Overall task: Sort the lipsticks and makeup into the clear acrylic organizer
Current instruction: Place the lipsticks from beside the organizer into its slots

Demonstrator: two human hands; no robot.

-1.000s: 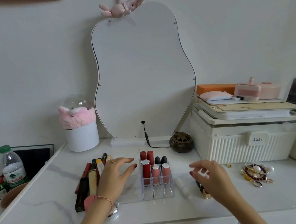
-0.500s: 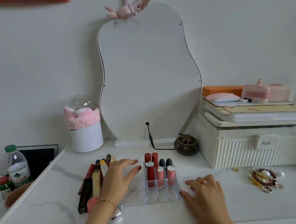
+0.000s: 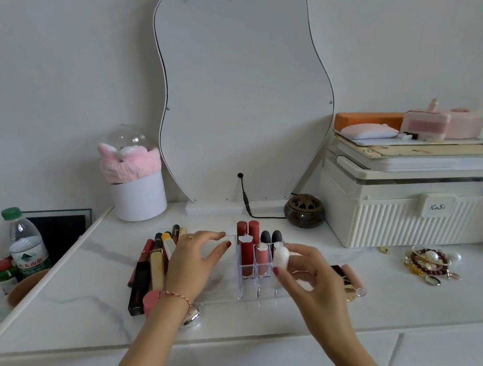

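The right hand (image 3: 310, 269) pinches a white lipstick (image 3: 281, 259) between thumb and fingers, holding it upright just over the right-hand column of slots in the clear organizer (image 3: 248, 292), which sits at the counter's (image 3: 74, 300) centre. The left hand (image 3: 194, 262) rests with straight, spread fingers on the organizer's flat left part, gripping nothing. Red, pink and black lipsticks (image 3: 247, 254) stand in the slots at the organizer's 12 o'clock end. At 9 o'clock of the organizer lies a row of makeup sticks (image 3: 152, 265). At 3 o'clock, partly behind the right hand, lie two more lipsticks (image 3: 349, 279). Further toward 3 o'clock is a heap of bracelets (image 3: 428, 261).
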